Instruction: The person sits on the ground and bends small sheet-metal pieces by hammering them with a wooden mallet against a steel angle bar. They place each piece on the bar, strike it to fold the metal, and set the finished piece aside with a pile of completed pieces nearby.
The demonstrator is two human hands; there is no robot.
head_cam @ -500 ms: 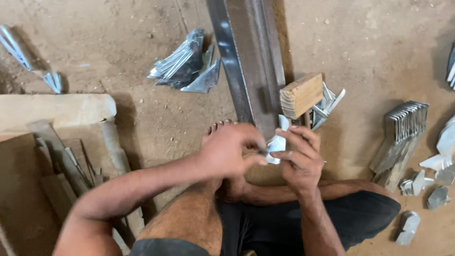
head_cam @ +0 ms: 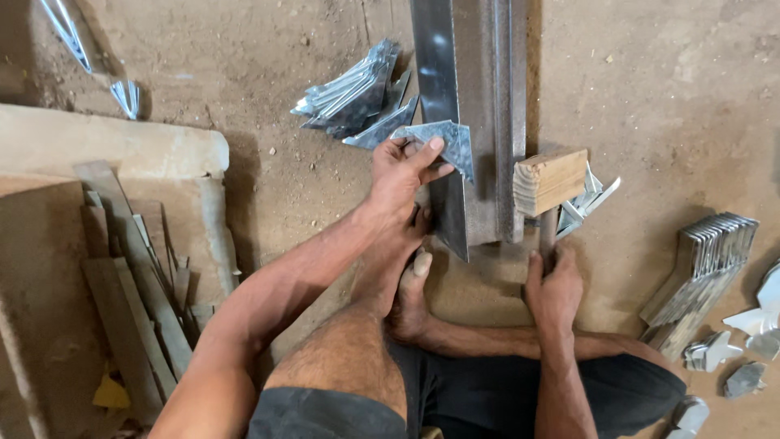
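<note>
My left hand (head_cam: 402, 172) pinches a folded triangular piece of shiny sheet metal (head_cam: 445, 142), held out beside a pile of similar folded pieces (head_cam: 353, 96) on the dirt floor. My right hand (head_cam: 552, 289) grips the dark handle of a wooden mallet (head_cam: 551, 180) whose block head rests next to a long steel bar (head_cam: 475, 114). The bar runs away from me on the ground. My bare foot (head_cam: 410, 293) presses near its close end.
A stack of flat metal blanks (head_cam: 703, 260) leans at the right, with loose cut pieces (head_cam: 735, 358) beyond it. More bent pieces (head_cam: 589, 203) lie behind the mallet. Wooden slats (head_cam: 134, 276) and a stone slab (head_cam: 114, 142) sit at the left.
My left hand has carried the metal piece away from my lap toward the pile. My right hand has let go of the piece and taken the mallet handle.
</note>
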